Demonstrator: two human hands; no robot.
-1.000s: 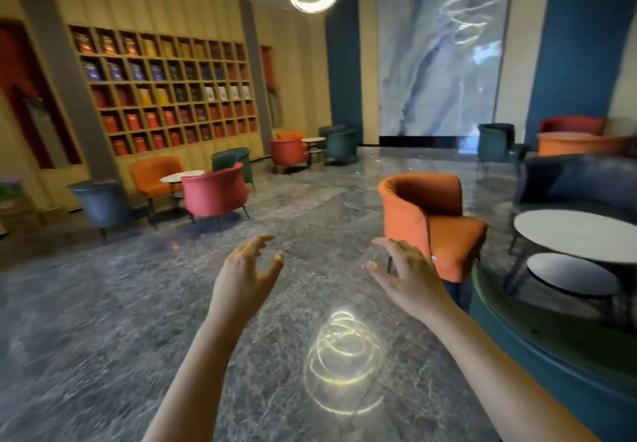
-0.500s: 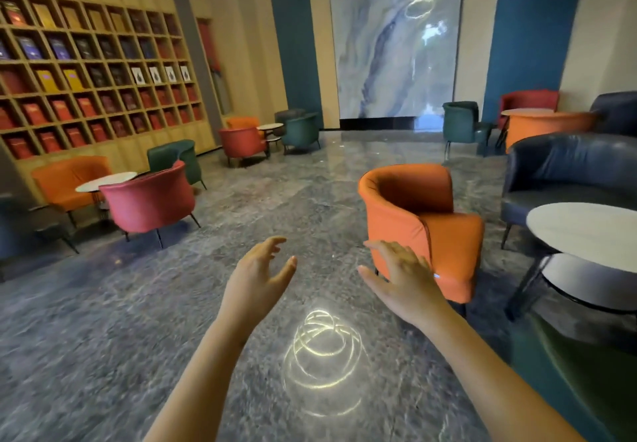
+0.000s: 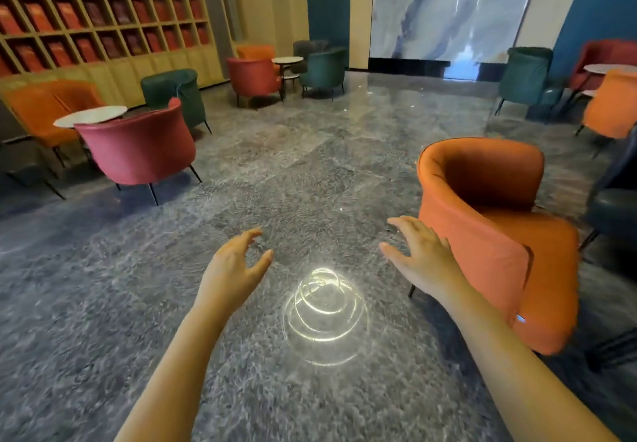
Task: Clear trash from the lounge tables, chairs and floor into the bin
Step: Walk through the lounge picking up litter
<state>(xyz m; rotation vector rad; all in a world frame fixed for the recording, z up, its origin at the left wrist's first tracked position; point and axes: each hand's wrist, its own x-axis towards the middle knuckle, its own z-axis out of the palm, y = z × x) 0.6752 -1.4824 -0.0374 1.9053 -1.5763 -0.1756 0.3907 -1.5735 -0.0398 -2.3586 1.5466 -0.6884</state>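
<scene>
Noted left hand and right hand both open, fingers relaxed, gripping nothing, raised over glossy grey marbled stone floor, probably held free for next pickup; logged right hand near orange padded tub armchair; spotted no trash or bin in view.

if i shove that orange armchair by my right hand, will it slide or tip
It would probably slide: the orange armchair stands on thin legs over a glossy, reflective floor. Tipping seems unlikely, since its tub body looks low and wide. It is likely heavy for one hand.
</scene>
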